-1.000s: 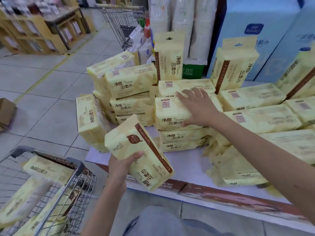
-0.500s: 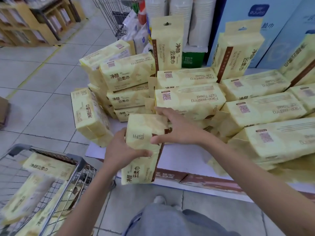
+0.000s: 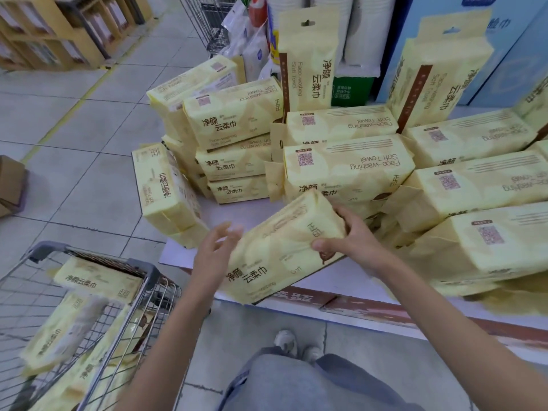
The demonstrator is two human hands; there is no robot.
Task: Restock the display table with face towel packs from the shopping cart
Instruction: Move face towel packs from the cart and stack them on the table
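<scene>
Right hand (image 3: 353, 241) clamps the far short end of a face towel pack (image 3: 281, 250), thumb on the near face and fingers curled over the top edge. That end-grip makes sense, since it lets the long, soft pack swing round like a lever. The pack hangs tilted above the front edge of the display table (image 3: 332, 281), far end up close to the stacked packs (image 3: 347, 167), printed near end dipping toward the person, resting on nothing that I can see. Left hand (image 3: 215, 253) sits at the pack's left side, fingers spread and loose (blurred, so whether it actually touches the wrapper I cannot tell), and I'd judge it a guide or steadying palm, not the carrier. Bare table top shows between the front edge and the stacks, and that gap looks like the landing spot. The stacks lie flat in layers with labels facing out, so laying this one flat to match seems the aim. Upright packs (image 3: 308, 60) stand behind as a show row, and an edge pack (image 3: 166, 188) stands on end at the table's left corner. Down left, the shopping cart (image 3: 142, 266) holds more cart packs (image 3: 98, 280), so the restocking looks only partway done.
</scene>
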